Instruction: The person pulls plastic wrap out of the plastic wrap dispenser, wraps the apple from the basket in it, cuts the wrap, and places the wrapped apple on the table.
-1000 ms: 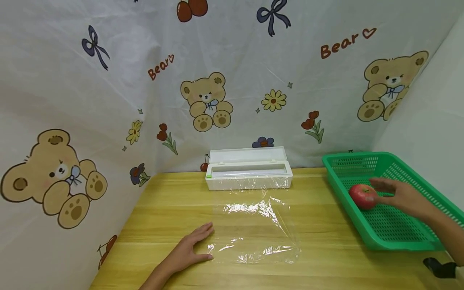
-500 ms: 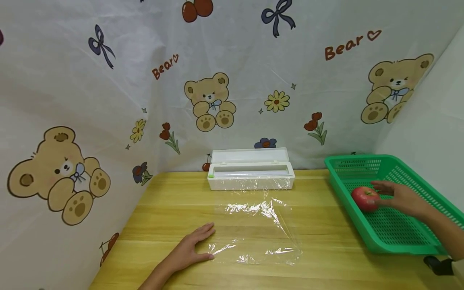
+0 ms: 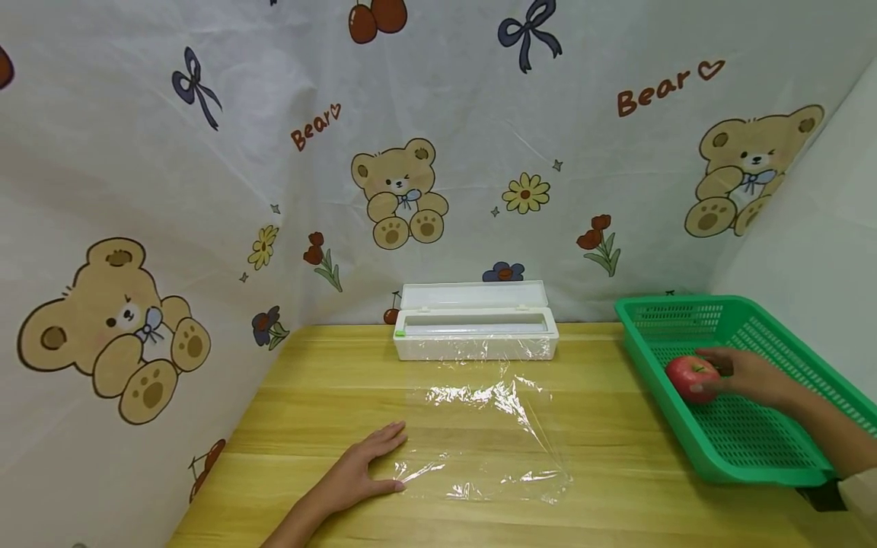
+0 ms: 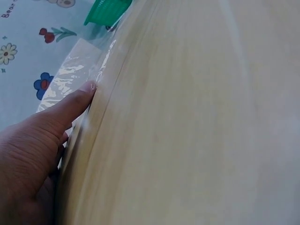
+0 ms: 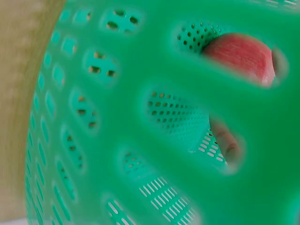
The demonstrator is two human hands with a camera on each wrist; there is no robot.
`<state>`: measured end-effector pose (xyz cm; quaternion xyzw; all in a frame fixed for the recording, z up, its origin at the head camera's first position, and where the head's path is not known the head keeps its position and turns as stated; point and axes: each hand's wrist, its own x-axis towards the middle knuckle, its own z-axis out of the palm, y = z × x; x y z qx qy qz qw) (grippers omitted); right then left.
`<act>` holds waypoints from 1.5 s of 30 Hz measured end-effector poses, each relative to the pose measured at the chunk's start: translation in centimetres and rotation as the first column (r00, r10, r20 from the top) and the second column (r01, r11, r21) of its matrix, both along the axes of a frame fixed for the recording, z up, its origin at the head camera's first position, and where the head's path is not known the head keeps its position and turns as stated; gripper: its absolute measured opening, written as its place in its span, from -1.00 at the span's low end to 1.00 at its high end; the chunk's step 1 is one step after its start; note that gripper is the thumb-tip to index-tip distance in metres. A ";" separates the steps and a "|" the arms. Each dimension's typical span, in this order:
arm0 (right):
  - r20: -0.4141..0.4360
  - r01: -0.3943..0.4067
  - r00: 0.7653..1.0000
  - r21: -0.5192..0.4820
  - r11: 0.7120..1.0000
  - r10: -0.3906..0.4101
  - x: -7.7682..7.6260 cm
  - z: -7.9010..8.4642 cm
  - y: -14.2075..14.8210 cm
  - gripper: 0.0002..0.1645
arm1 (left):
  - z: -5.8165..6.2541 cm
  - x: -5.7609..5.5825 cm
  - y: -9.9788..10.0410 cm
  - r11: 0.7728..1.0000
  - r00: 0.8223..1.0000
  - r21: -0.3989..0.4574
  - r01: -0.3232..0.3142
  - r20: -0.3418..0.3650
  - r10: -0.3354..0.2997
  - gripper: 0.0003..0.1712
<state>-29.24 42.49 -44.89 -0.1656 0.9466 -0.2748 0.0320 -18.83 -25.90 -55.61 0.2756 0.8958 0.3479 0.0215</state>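
The apple (image 3: 689,374) sits inside the green basket (image 3: 763,475), toward its left wall, with the right hand (image 3: 750,375) curved round it, the thumb against its near side and the fingers at the far side; how firmly it is gripped I cannot tell. The left hand (image 3: 351,473) lies spread on the tabletop (image 3: 322,388), holding nothing, its thumb tip touching the left edge of a sheet of clear film (image 3: 473,438). That sheet lies flat and reaches back to the open white box (image 3: 476,349), its lid standing up. The step in hand looks to be taking hold of the apple; the next move calls for a secure grip and a lift clear of the basket rim, with the film kept flat.
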 end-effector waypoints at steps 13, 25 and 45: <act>0.155 0.025 0.988 -0.060 0.998 -0.015 -0.3 -0.3 0.4 -0.02 | 0.3 -0.7 -0.2 1.000 1.000 0.009 -0.003 -0.022 0.003 -0.06; 0.127 0.023 0.992 -0.046 0.999 -0.017 -0.9 -1.1 0.6 -0.01 | 0.4 -0.2 0.0 1.000 0.999 0.021 -0.016 -0.050 0.017 -0.10; 0.040 0.032 0.999 0.041 0.999 -0.034 -0.5 -1.3 0.9 -0.01 | -0.2 0.4 0.2 0.999 0.998 0.024 -0.035 -0.045 0.037 -0.10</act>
